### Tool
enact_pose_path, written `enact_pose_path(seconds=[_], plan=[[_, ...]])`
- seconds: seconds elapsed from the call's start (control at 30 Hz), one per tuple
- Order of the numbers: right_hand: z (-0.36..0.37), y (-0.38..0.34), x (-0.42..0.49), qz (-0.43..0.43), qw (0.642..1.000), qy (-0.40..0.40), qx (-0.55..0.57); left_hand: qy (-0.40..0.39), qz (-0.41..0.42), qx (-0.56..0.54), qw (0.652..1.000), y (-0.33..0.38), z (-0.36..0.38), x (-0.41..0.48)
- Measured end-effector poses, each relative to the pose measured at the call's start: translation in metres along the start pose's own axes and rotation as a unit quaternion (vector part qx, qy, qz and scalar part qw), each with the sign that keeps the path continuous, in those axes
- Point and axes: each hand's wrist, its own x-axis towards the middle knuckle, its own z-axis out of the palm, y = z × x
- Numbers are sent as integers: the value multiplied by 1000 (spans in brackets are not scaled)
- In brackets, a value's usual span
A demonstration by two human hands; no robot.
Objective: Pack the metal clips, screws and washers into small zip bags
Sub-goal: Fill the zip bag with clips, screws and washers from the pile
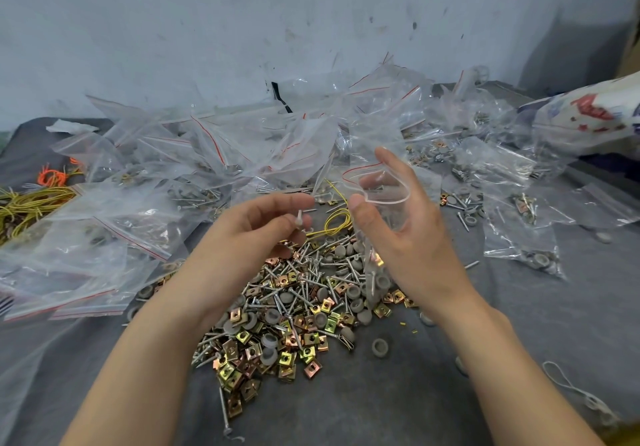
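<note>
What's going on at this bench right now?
A person is bagging hardware. The right grip holds a zip bag open, with a few parts already inside. The left grip pinches a screw beside the bag's mouth, not yet in. A loose pile of clips, screws and grey washers lies below on the cloth. Filled bags are heaped behind.

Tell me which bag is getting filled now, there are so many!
Find the heap of screws and clips in the middle of the grey table. Just above its right edge, the right hand holds one small bag upright. Only it has its mouth held open; the others lie in piles.
</note>
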Motion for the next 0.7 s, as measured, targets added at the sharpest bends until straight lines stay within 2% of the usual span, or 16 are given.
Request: enact_pose_path(seconds=[0.23, 0.53, 0.63, 0.7], plan=[[1, 2, 1, 1, 1000, -4, 7, 32, -28, -31, 999, -1, 7, 4], [2, 6, 1, -6, 1000, -8, 6, 21, -111, -199, 973, 5, 10, 4], [3, 7, 1, -9, 1000, -12, 7, 56, -101, -154, 981, 9, 12, 2], [5, 6, 0, -14, 1000, -17, -2, 92, -50, -76, 992, 15, 14, 1]])
